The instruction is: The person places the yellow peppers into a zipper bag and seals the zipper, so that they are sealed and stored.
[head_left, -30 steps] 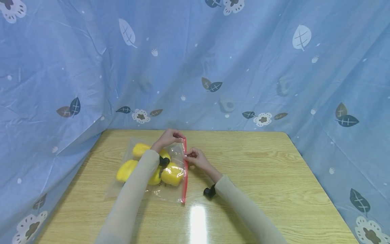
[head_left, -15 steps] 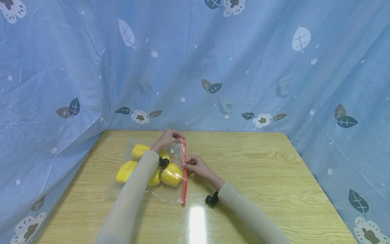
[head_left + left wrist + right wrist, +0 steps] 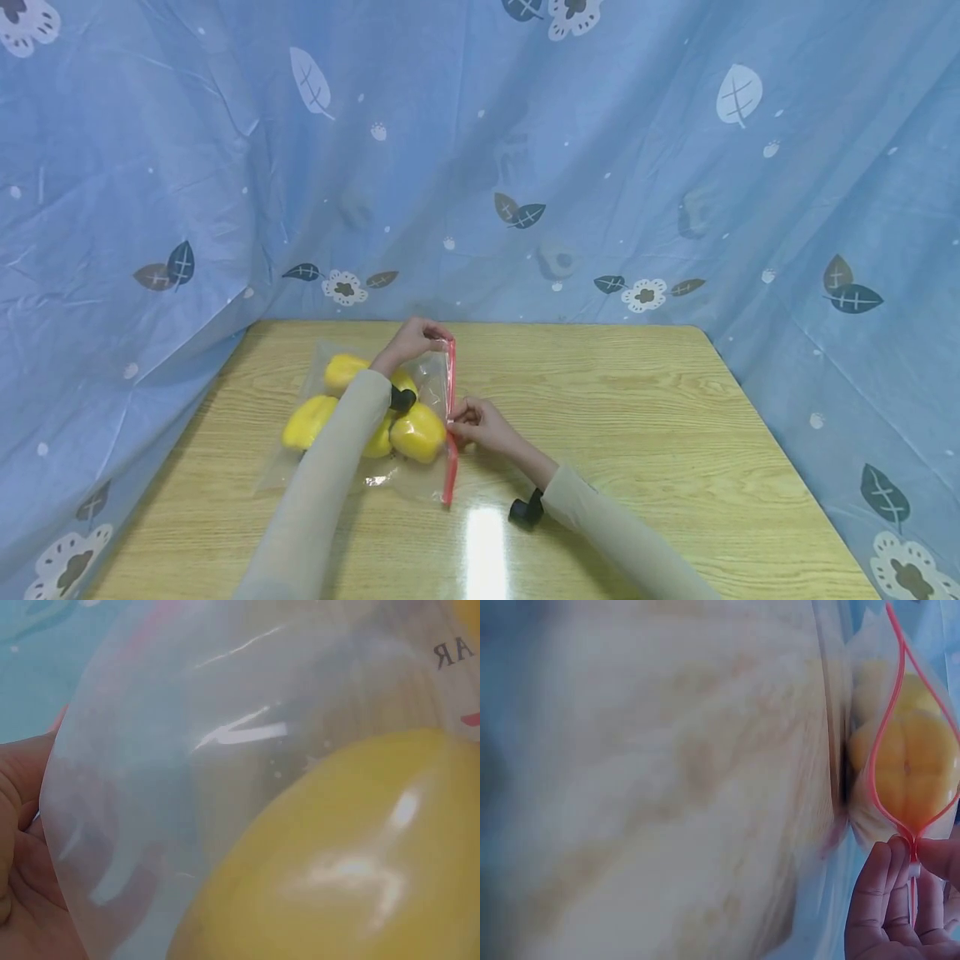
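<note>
A clear zip bag (image 3: 408, 485) with a red zip strip (image 3: 451, 379) lies on the table, holding several yellow bell peppers (image 3: 418, 433). My left hand (image 3: 415, 340) pinches the far end of the strip. With thumb and fingers, my right hand (image 3: 482, 425) pinches the white slider (image 3: 915, 868) partway along the strip. In the right wrist view, the red strip parts into a gap on one side of the slider, and a pepper (image 3: 911, 769) shows through it. Clear film and a large pepper (image 3: 322, 870) fill much of the left wrist view. My left sleeve hides some peppers.
The wooden table (image 3: 615, 408) extends to the right of the bag. A blue patterned curtain (image 3: 480, 167) hangs behind the table and along both sides. Each wrist carries a small black camera (image 3: 527, 510).
My right hand has moved toward me along the red strip with the slider. My left hand keeps its hold at the far end. The strip's near part now bends slightly.
</note>
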`<action>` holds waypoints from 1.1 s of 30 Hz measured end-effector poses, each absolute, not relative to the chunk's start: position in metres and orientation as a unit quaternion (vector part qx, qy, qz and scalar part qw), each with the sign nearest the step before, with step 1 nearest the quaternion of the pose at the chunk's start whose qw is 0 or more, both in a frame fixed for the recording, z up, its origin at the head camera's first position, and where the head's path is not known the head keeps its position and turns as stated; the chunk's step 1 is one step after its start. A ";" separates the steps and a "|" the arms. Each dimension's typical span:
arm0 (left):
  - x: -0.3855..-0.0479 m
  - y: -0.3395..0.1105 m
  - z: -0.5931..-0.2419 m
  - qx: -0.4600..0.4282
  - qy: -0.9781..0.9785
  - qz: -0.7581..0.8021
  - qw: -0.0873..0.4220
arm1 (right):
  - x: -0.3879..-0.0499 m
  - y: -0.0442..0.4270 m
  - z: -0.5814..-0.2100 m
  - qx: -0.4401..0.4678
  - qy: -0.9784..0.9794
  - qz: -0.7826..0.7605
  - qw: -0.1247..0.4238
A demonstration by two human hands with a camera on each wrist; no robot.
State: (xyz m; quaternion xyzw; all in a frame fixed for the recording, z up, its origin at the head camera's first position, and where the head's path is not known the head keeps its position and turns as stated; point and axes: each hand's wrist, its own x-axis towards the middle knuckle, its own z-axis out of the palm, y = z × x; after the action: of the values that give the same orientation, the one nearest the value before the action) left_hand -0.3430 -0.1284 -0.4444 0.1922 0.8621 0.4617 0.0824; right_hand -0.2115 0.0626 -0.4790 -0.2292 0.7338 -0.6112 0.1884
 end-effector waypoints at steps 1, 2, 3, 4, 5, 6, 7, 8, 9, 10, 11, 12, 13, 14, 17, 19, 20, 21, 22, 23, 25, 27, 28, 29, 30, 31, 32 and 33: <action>-0.343 -0.128 -0.444 0.194 0.863 0.460 0.080 | -0.210 0.063 -0.479 -0.231 0.733 -0.611 0.187; -0.343 -0.128 -0.444 0.194 0.864 0.458 0.079 | -0.209 0.063 -0.479 -0.233 0.733 -0.612 0.187; -0.343 -0.128 -0.444 0.193 0.864 0.458 0.079 | -0.207 0.063 -0.479 -0.234 0.732 -0.612 0.186; -0.343 -0.128 -0.444 0.193 0.864 0.458 0.077 | -0.206 0.063 -0.479 -0.234 0.733 -0.611 0.185; -0.344 -0.128 -0.445 0.193 0.865 0.456 0.076 | -0.205 0.063 -0.479 -0.233 0.734 -0.610 0.185; -0.344 -0.128 -0.445 0.194 0.865 0.456 0.075 | -0.204 0.063 -0.479 -0.233 0.736 -0.608 0.185; -0.344 -0.128 -0.446 0.194 0.865 0.456 0.074 | -0.203 0.063 -0.479 -0.232 0.738 -0.606 0.184; -0.344 -0.127 -0.446 0.192 0.865 0.457 0.075 | -0.202 0.063 -0.480 -0.232 0.740 -0.605 0.184; -0.344 -0.127 -0.446 0.192 0.864 0.459 0.074 | -0.201 0.063 -0.480 -0.230 0.741 -0.603 0.184; -0.344 -0.127 -0.446 0.193 0.864 0.459 0.074 | -0.200 0.064 -0.481 -0.229 0.742 -0.603 0.184; -0.344 -0.127 -0.446 0.193 0.864 0.459 0.074 | -0.199 0.064 -0.481 -0.231 0.742 -0.602 0.184; -0.344 -0.127 -0.447 0.193 0.864 0.459 0.073 | -0.198 0.064 -0.481 -0.232 0.741 -0.602 0.184; -0.344 -0.127 -0.446 0.194 0.865 0.458 0.072 | -0.196 0.064 -0.480 -0.231 0.741 -0.603 0.185; -0.344 -0.127 -0.446 0.195 0.865 0.457 0.071 | -0.196 0.064 -0.481 -0.230 0.740 -0.604 0.188; -0.344 -0.126 -0.447 0.194 0.866 0.456 0.070 | -0.193 0.064 -0.482 -0.232 0.737 -0.604 0.193; -0.344 -0.125 -0.446 0.193 0.866 0.457 0.070 | -0.193 0.064 -0.488 -0.230 0.735 -0.606 0.198; -0.344 -0.125 -0.446 0.191 0.865 0.458 0.070 | -0.194 0.064 -0.493 -0.232 0.733 -0.608 0.199; -0.344 -0.125 -0.446 0.189 0.865 0.459 0.071 | -0.194 0.064 -0.497 -0.231 0.731 -0.610 0.199; -0.344 -0.125 -0.446 0.189 0.865 0.459 0.070 | -0.193 0.064 -0.501 -0.230 0.732 -0.610 0.197; -0.343 -0.125 -0.446 0.188 0.865 0.459 0.070 | -0.193 0.063 -0.504 -0.230 0.732 -0.611 0.196; -0.342 -0.125 -0.446 0.186 0.868 0.456 0.067 | -0.192 0.063 -0.509 -0.225 0.730 -0.614 0.198; -0.342 -0.125 -0.446 0.182 0.870 0.453 0.063 | -0.188 0.064 -0.511 -0.223 0.728 -0.615 0.205; -0.341 -0.125 -0.446 0.179 0.872 0.452 0.061 | -0.187 0.064 -0.511 -0.223 0.727 -0.615 0.209; -0.341 -0.125 -0.446 0.178 0.872 0.451 0.060 | -0.185 0.065 -0.512 -0.224 0.724 -0.616 0.213; -0.340 -0.125 -0.446 0.176 0.872 0.452 0.059 | -0.183 0.065 -0.512 -0.224 0.724 -0.616 0.217; -0.340 -0.125 -0.446 0.175 0.872 0.453 0.058 | -0.181 0.066 -0.512 -0.225 0.723 -0.614 0.223; -0.341 -0.126 -0.446 0.176 0.871 0.455 0.057 | -0.180 0.067 -0.512 -0.225 0.724 -0.611 0.228; -0.341 -0.126 -0.447 0.180 0.869 0.457 0.054 | -0.178 0.068 -0.512 -0.226 0.724 -0.609 0.230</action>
State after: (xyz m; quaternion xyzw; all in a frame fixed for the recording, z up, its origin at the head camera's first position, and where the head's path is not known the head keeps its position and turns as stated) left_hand -0.3408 -0.1257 -0.4467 0.1804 0.8695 0.4567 0.0544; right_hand -0.1777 0.0676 -0.5120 -0.2264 0.7244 -0.6091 0.2301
